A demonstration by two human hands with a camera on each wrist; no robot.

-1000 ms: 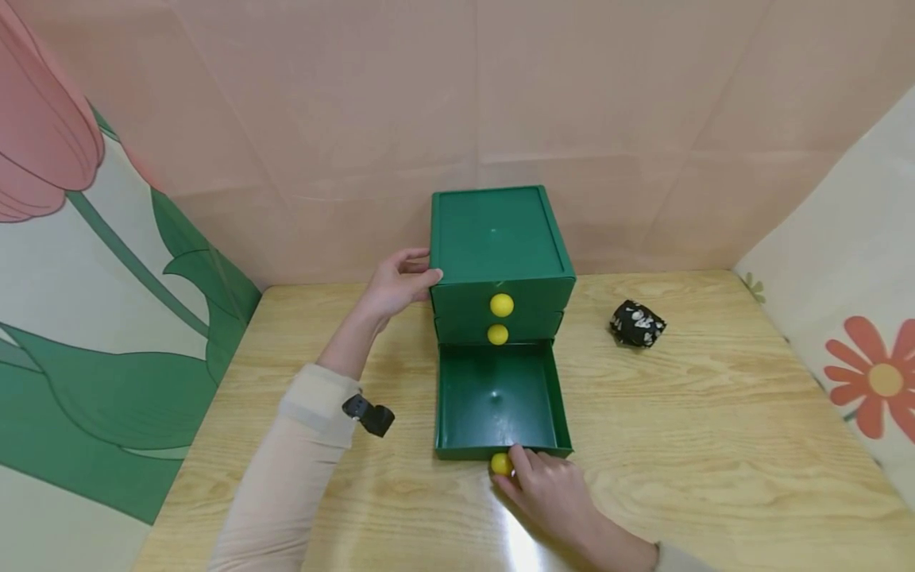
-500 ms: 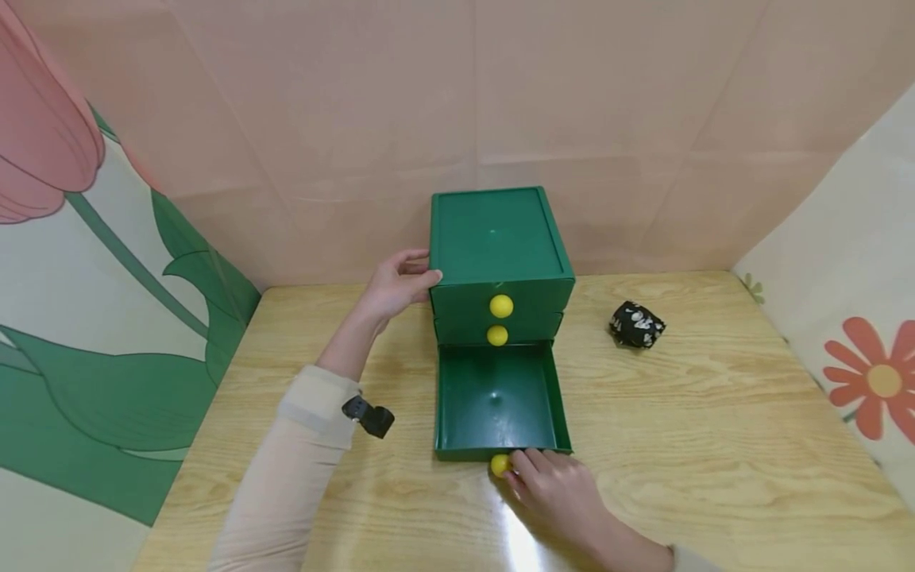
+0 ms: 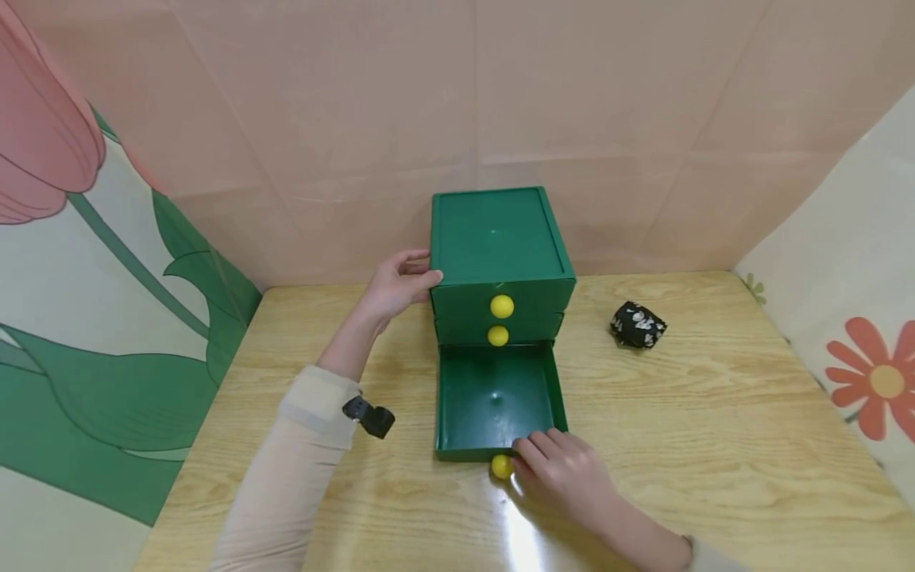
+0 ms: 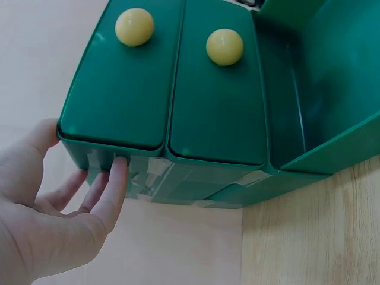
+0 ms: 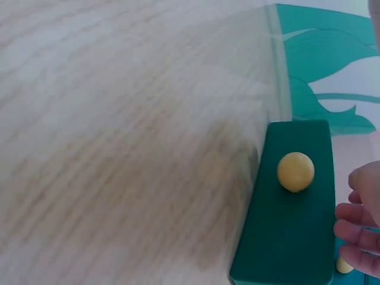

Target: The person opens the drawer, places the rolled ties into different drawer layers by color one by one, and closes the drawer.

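The drawer cabinet (image 3: 500, 246) is formed of smooth, glossy green plastic with glossy yellow knobs (image 3: 502, 306), the table (image 3: 715, 429) is surfaced in light, sheen-reflecting wood grain, and the small black bundle (image 3: 637, 324) appears to be printed cloth.
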